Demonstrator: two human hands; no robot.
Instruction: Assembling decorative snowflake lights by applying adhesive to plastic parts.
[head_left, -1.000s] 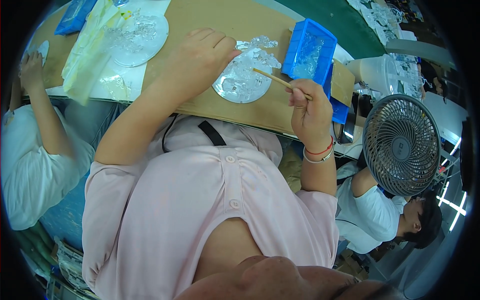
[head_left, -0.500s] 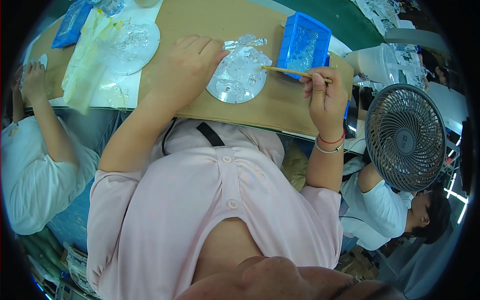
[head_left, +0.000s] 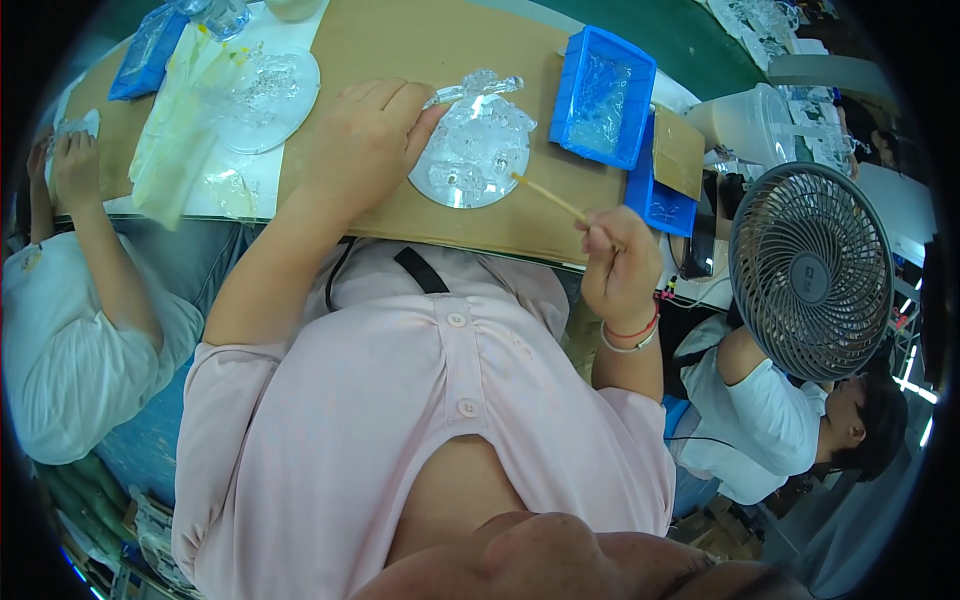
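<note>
In front of me, a white round plate (head_left: 432,185) lies on the brown board, with a cluster of clear plastic pieces (head_left: 480,135) on it. My left hand (head_left: 368,135) rests at the plate's left edge, fingers curled closed. Its fingertips are beside a clear elongated piece (head_left: 500,86) at the far side of the cluster; what they grip is hidden. Between thumb and fingers, my right hand (head_left: 622,262) pinches a thin wooden stick (head_left: 550,196). The stick slants left and away, its tip at the plate's near right part.
Beyond my right hand, a blue bin (head_left: 562,115) holds clear pieces, next to another blue tray (head_left: 668,215) under a piece of cardboard (head_left: 679,150). A fan (head_left: 810,275) stands at right. Another white plate of clear pieces (head_left: 268,95) lies left; co-workers sit both sides.
My right hand has moved toward me and left, drawing the stick's tip nearer along the plate. My left hand and the plate have shifted slightly left. The blue tray shows more now.
</note>
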